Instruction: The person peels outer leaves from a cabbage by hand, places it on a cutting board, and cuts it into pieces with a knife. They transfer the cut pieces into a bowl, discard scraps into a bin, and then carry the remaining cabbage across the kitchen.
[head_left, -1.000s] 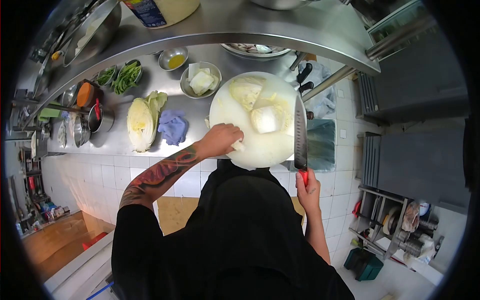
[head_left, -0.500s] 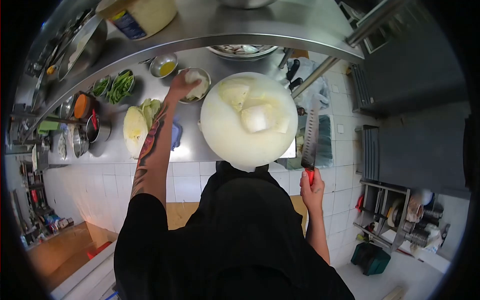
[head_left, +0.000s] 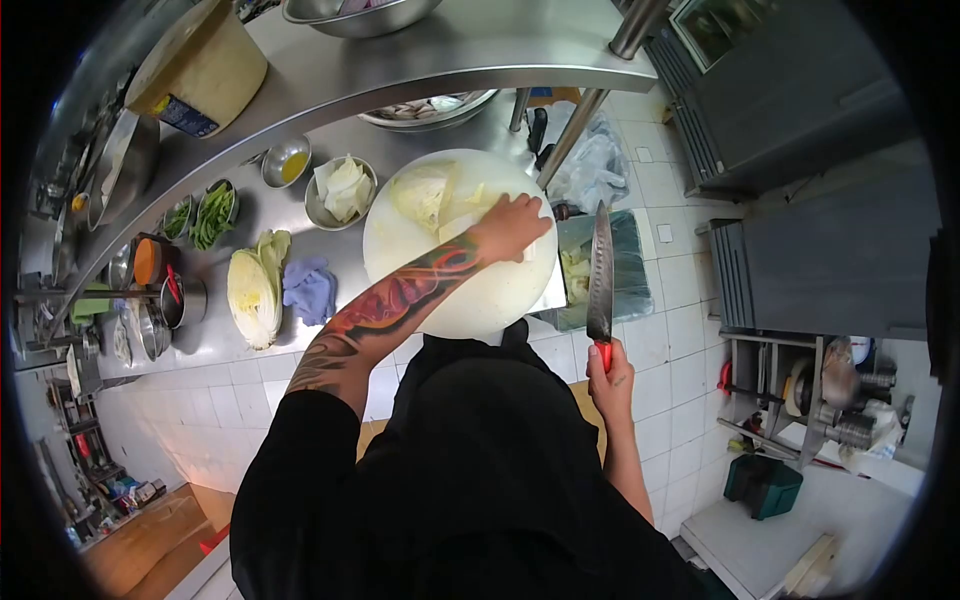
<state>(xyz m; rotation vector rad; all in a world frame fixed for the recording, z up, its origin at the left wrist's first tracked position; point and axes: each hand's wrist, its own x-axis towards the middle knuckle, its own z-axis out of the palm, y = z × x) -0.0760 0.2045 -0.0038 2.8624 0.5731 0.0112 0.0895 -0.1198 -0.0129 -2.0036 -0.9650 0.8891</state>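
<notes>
My left hand (head_left: 512,228) rests on a pale cabbage piece at the right side of the round white cutting board (head_left: 425,270); the piece is mostly hidden under the hand. A larger cut cabbage chunk (head_left: 421,194) lies at the board's far side. My right hand (head_left: 608,372) grips the red handle of a long knife (head_left: 599,272), whose blade points away from me, off the board's right edge above a bin. A metal bowl of cabbage pieces (head_left: 341,190) stands just left of the board.
A half cabbage (head_left: 253,287) and a blue cloth (head_left: 309,288) lie left on the steel counter (head_left: 330,330). Small bowls hold yellow liquid (head_left: 287,164) and green beans (head_left: 212,213). A steel shelf (head_left: 420,60) overhangs. A bin with scraps (head_left: 625,270) sits right of the board.
My left hand left the metal bowl and came back across the board onto the cabbage piece at its right side. The knife stayed to the right, blade now nearly straight ahead.
</notes>
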